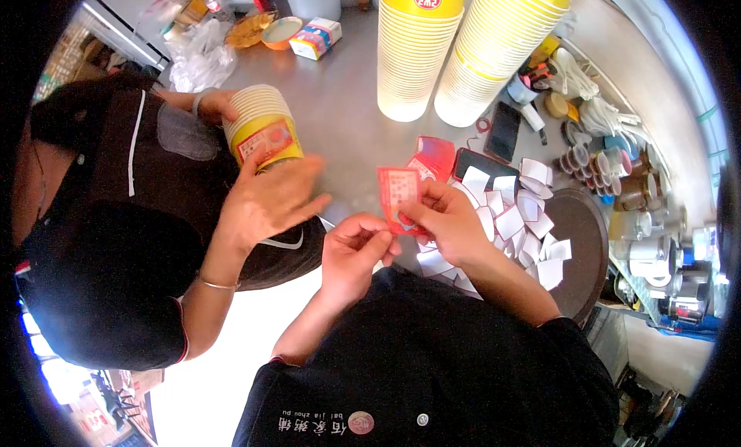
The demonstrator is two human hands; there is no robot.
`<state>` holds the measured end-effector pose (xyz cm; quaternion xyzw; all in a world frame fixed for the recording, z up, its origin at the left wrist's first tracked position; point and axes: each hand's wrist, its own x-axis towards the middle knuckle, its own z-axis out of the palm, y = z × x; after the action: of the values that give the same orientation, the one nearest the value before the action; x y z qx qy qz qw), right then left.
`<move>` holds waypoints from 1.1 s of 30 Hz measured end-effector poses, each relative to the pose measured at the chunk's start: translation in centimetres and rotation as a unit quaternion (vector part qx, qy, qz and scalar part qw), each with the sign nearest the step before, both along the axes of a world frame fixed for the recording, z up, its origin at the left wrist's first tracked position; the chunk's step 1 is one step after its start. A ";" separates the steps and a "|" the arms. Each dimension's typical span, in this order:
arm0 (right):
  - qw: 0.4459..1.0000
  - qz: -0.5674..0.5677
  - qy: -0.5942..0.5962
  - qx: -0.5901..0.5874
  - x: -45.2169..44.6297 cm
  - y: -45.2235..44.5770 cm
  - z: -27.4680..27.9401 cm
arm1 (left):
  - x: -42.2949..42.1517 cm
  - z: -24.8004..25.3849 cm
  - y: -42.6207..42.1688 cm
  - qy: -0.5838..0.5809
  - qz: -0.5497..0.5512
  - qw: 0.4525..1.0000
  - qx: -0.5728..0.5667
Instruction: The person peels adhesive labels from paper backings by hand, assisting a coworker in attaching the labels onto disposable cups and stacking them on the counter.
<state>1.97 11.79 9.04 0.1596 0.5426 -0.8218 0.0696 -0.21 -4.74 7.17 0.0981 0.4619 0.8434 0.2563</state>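
Observation:
My right hand (454,221) holds a red printed label (400,191) upright between thumb and fingers, in front of my chest. At the label's lower corner, the thumb and fingertips of my left hand (355,254) are pinched together; whether they grip the label itself or its backing is too small to tell. Just behind my right hand lies another red printed piece (434,158). A loose heap of white paper pieces (509,221), some with red edges, spreads beside and under my right forearm.
To my left, a co-worker's hands are at a stack of yellow paper cups (258,111) bearing a red label. Two tall stacks of yellow cups (417,61) (502,45) stand at the back. Phones (503,132), a round dark tray (580,273) and lidded small tubs (590,165) lie right.

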 end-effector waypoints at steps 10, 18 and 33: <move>0.913 0.057 0.273 0.297 1.6 0.1 1.3 | 0.6 1.0 0.0 0.059 0.047 0.993 -0.094; 0.931 0.063 0.205 0.297 1.9 1.0 0.2 | 1.1 0.3 0.2 0.173 0.062 0.955 -0.232; 0.910 -0.162 0.259 0.280 1.9 5.4 0.9 | -5.1 -13.9 8.2 0.242 0.000 0.813 -0.530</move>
<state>3.85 17.24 9.93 0.0394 0.7159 -0.6488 -0.2547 -5.34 3.50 -6.75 0.1481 0.8844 0.4168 0.1489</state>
